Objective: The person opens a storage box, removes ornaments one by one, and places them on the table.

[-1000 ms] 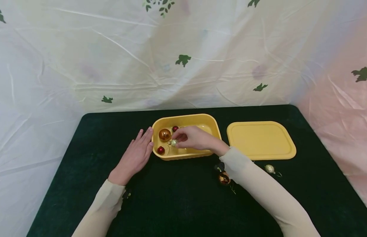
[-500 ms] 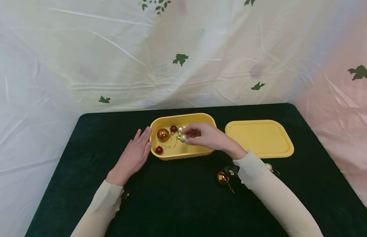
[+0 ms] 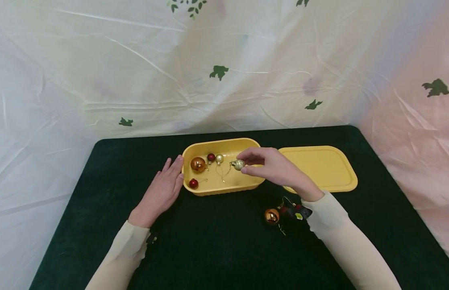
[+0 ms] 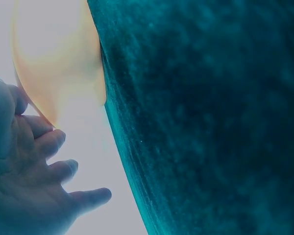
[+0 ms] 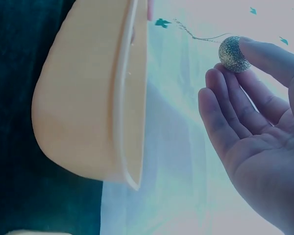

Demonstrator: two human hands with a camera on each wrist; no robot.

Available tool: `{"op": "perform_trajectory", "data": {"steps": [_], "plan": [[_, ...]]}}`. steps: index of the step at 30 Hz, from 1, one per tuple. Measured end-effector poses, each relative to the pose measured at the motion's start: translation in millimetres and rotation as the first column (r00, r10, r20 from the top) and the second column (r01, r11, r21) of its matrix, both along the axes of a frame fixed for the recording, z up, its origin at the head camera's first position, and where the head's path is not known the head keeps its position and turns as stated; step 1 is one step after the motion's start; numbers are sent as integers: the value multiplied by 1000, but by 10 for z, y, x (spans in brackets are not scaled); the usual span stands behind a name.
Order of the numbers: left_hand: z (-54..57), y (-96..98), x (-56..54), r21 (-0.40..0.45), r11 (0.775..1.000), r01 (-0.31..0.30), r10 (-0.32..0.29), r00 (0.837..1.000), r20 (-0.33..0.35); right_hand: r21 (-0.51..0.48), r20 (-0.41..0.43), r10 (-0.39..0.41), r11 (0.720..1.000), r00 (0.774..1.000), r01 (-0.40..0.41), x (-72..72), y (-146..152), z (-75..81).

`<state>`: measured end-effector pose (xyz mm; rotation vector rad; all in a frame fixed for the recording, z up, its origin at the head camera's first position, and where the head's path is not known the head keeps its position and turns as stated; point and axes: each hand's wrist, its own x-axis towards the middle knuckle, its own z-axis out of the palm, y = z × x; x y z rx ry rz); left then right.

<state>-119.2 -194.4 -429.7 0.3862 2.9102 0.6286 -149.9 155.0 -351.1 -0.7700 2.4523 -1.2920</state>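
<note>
Gold bauble (image 3: 239,164) pinched in right grip (image 3: 273,167), yellow box (image 3: 242,180) beneath, left grip (image 3: 160,191) straight-fingered against its end; apparently mid-transfer, next needing controlled release.

pass: over front rim of tray (image 3: 224,190) | blocked: left end, left hand (image 3: 161,191); right end, right hand (image 3: 277,167) | inside left: baubles (image 3: 198,164)

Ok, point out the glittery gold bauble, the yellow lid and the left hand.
Glittery gold bauble (image 5: 230,55): right wrist view, ball's side.
Yellow lid (image 3: 325,167): head view, flat middle.
Left hand (image 3: 160,191): head view, back.
</note>
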Motion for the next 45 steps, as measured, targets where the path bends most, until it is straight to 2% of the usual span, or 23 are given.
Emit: {"op": "perform_trajectory", "data": {"steps": [10,15,19,26,31,38,45], "plan": [[7,-11,-3,-4,1000,1,-1,1000,-6,14,-10,-88,996,996,89,136,336,56],[16,-3,-16,-28,1000,1,-1,1000,-9,-4,21,-154,988,988,154,228,520,95],[17,0,-22,-30,1000,-4,4,1000,-13,-24,14,-204,979,979,204,317,687,92],[3,5,-11,-26,1000,-3,2,1000,-23,-40,-25,-253,967,967,252,454,985,32],[0,3,-14,-26,1000,5,-5,1000,-19,-5,-8,-295,956,956,295,546,1175,-2],[11,2,-12,-28,1000,7,-8,1000,-18,52,-60,-359,930,931,363,686,1442,-80],[6,3,-7,-27,1000,7,-7,1000,-15,73,-74,-390,916,918,395,785,1674,-196]]}}
